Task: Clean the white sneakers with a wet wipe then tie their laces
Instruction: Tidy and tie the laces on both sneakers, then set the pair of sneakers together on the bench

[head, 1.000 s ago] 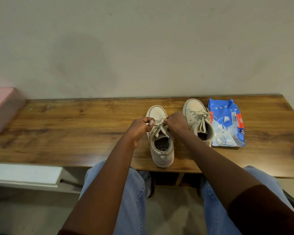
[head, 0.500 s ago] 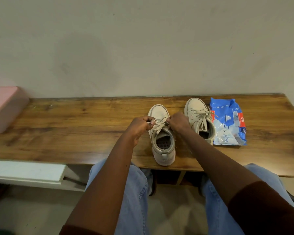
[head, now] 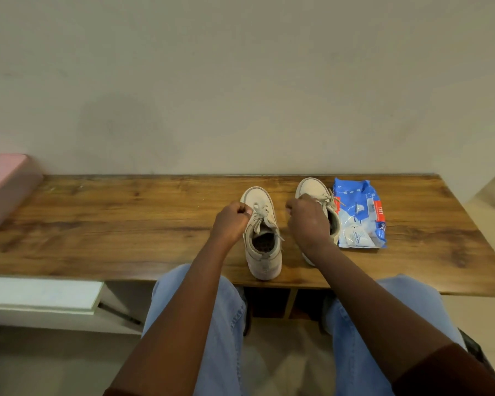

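Note:
Two white sneakers stand side by side on the wooden table [head: 126,224], toes toward the wall. My left hand [head: 230,224] is a closed fist at the left side of the left sneaker [head: 263,252], thumb and finger pinched on its lace [head: 262,215]. My right hand [head: 307,221] is curled shut a little to the right of that shoe, over the right sneaker [head: 312,187], and hides most of it. No lace shows between the right hand and the left shoe. One loose lace end trails down the left sneaker's right side.
A blue pack of wet wipes [head: 360,215] lies right of the right sneaker, touching it. A pink box [head: 3,190] sits at the table's far left. A white shelf [head: 40,292] is below the table's left edge. My knees in blue jeans are under the front edge.
Both hands were together over the left sneaker's laces. They have pulled apart: the right hand moved right, over the right sneaker, and the left hand shifted slightly left.

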